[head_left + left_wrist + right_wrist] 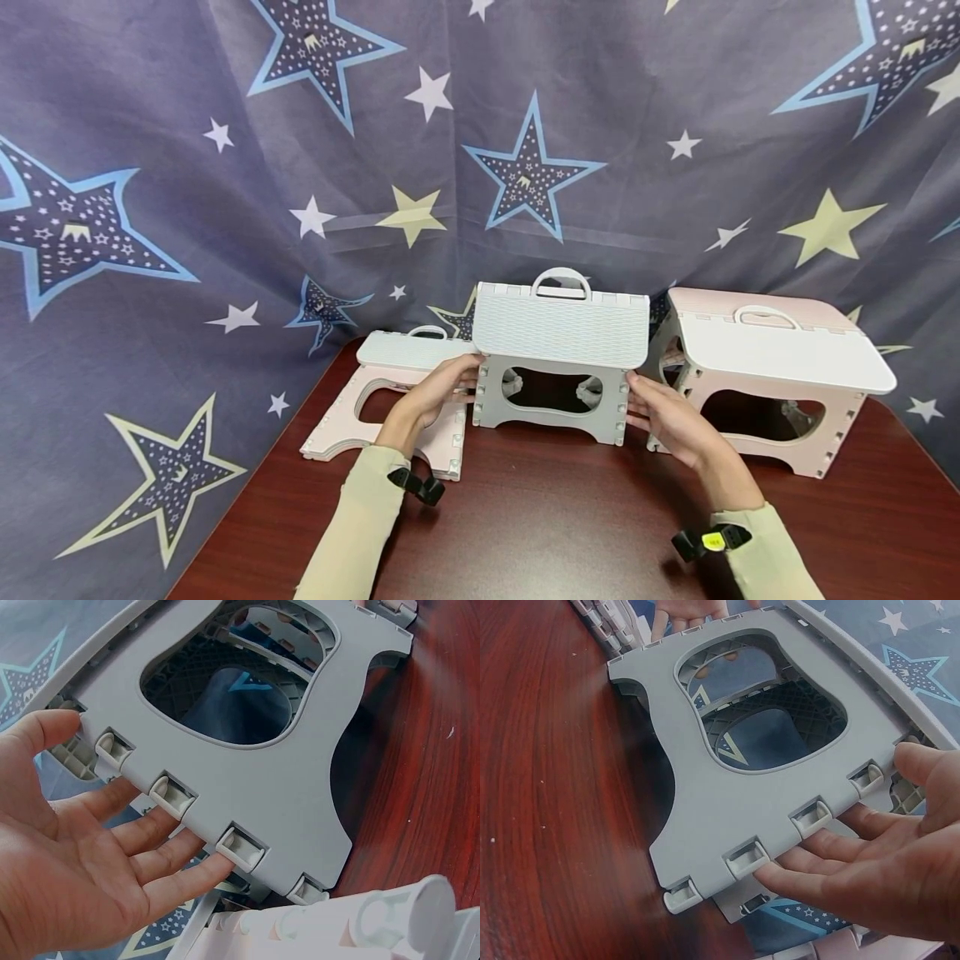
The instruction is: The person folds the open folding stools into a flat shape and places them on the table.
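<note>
Grey plastic folding stool with a pale, ribbed top stands on the table between a person's two hands. At the stool's left edge, the left hand is open, its fingers nearly straight; the fingertips touch the hinged side and the thumb rests near the upper corner. Opposite, at the stool's right edge, the right hand is likewise open, long fingers laid against the side and thumb near the top. Pale hinge tabs line the edge beside the left fingers. Black straps circle both wrists, over cream sleeves.

Just left of the grey stool lies a pink and white plastic folding stool, folded down. Right of it, a bigger pink and white plastic stool stands unfolded. Behind the grey stool hangs grey-blue cloth printed with stars; beneath it, the table is glossy reddish brown.
</note>
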Demonstrator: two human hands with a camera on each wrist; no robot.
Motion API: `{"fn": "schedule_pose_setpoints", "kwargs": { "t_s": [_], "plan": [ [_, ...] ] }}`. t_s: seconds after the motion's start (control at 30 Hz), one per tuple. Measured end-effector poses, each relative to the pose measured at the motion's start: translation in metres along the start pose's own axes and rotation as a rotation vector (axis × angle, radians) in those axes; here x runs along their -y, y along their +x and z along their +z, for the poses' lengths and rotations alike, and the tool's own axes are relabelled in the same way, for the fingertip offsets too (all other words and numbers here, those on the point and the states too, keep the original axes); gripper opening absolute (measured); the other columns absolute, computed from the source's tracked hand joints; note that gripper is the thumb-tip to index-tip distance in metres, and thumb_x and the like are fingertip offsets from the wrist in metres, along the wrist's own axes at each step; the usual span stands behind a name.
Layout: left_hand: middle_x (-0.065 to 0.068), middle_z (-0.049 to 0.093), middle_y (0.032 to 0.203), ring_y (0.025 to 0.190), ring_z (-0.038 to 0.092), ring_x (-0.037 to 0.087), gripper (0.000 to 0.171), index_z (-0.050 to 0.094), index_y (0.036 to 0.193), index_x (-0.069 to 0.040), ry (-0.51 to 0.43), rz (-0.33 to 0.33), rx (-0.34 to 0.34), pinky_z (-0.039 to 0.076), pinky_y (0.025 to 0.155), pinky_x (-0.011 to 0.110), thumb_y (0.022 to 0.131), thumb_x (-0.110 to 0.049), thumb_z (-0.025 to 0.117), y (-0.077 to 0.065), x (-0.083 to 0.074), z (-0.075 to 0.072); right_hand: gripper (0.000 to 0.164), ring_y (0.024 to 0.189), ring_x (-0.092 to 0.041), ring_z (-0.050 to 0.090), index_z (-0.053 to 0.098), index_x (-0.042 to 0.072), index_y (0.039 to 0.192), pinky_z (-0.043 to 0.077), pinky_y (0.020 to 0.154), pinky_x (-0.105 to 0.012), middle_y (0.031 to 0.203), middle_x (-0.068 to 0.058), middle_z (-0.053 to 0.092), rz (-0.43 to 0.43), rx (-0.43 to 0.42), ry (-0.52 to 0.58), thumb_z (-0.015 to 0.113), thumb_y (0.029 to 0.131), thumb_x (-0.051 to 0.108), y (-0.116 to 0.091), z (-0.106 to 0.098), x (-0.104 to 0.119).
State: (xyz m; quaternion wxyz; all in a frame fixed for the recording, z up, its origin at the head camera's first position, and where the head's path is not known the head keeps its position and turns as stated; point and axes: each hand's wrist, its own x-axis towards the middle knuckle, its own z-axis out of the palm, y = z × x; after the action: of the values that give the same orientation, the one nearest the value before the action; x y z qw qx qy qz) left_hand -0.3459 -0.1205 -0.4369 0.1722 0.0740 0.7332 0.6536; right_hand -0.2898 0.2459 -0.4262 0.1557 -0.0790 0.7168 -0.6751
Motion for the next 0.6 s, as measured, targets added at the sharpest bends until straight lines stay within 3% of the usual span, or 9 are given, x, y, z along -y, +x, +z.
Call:
{"fn": "schedule_pose_setpoints", "kwargs": {
  "t_s": [0.23,0.4,0.6],
  "plan": [
    [0.025,0.055,0.144,0.133,0.054,0.035,0.056,0.049,0.144,-0.002,-0.007,-0.005,-0.002,0.047,0.111,0.049,0.102,-0.038,0.046,-0.0001,-0.0002,0.0003,0.069,0.108,-0.003,0.057,0.023,-0.008,0.152,0.05,0.099,-0.025,0.116,0.006,0.058,0.016,-0.001,-0.02,0.039,0.11,0.045,0.001,0.0002,-0.0003],
    [0.027,0.05,0.149,0.138,0.05,0.038,0.06,0.043,0.15,-0.001,-0.002,0.001,0.01,0.045,0.114,0.05,0.103,-0.038,0.045,0.001,0.0011,0.0003,0.074,0.11,-0.002,0.056,0.018,-0.01,0.155,0.049,0.1,-0.024,0.122,0.003,0.057,0.021,0.001,-0.032,0.037,0.11,0.046,0.0021,0.0,-0.0008],
    [0.029,0.045,0.153,0.143,0.044,0.042,0.065,0.037,0.153,0.001,-0.005,0.018,0.035,0.042,0.116,0.052,0.103,-0.039,0.043,0.0016,0.001,0.0006,0.078,0.114,-0.001,0.053,0.012,-0.01,0.158,0.047,0.101,-0.023,0.149,-0.024,0.043,0.028,0.003,-0.051,0.035,0.11,0.047,0.003,-0.0002,-0.0009]
  ]
}}
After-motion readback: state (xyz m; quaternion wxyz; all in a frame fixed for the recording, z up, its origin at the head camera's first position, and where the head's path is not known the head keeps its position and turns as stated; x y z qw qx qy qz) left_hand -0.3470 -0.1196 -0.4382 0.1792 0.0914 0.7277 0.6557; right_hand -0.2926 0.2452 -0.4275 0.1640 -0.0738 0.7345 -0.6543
